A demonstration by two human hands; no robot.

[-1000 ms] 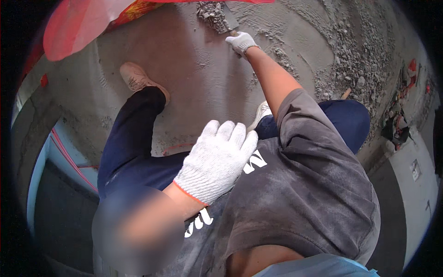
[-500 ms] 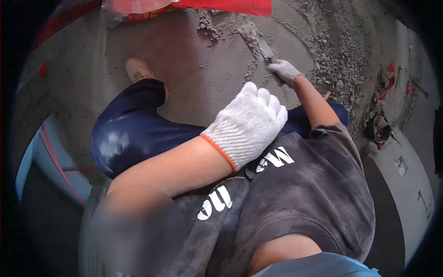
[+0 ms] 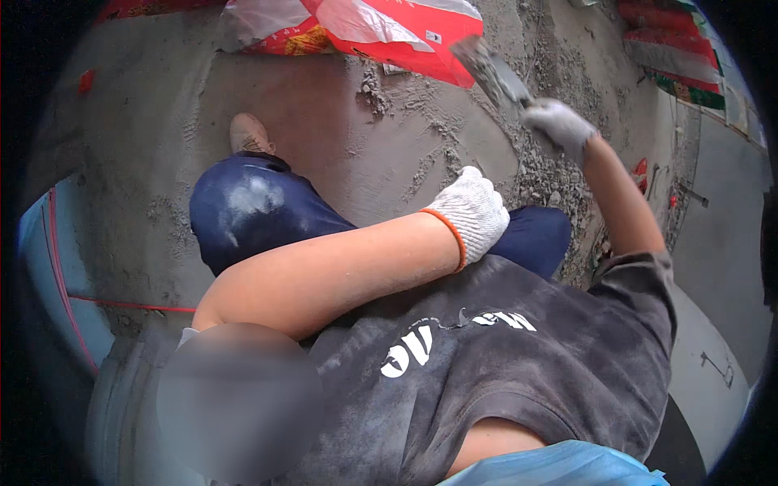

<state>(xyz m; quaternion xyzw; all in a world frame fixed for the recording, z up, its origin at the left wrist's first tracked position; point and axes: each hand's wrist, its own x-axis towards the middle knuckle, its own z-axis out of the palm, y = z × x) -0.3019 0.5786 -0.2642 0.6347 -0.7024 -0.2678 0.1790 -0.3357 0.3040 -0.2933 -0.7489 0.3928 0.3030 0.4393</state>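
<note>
My right hand (image 3: 561,125), in a white knit glove, is closed round the handle of a trowel (image 3: 496,73). The flat metal blade points to the far left, held up by the edge of a red and white bag (image 3: 397,36), with grey residue on it. My left hand (image 3: 474,211), gloved in white knit with an orange cuff, lies across my body near my right thigh. Its fingers are curled into a loose fist with nothing jutting out, though the palm side is hidden. Ahead of my knees, smeared grey mortar (image 3: 381,162) covers part of the floor.
Loose grey rubble (image 3: 539,174) runs along the right of the mortar. More red packaging (image 3: 668,44) lies at the far right. A red line (image 3: 134,304) crosses the floor at the left, beside a pale blue surface (image 3: 85,283). My left shoe (image 3: 250,134) stands on the floor ahead.
My right hand has lifted the trowel off the mortar and moved it to the right. My left fist sits lower and further right in view. More of the red bag shows.
</note>
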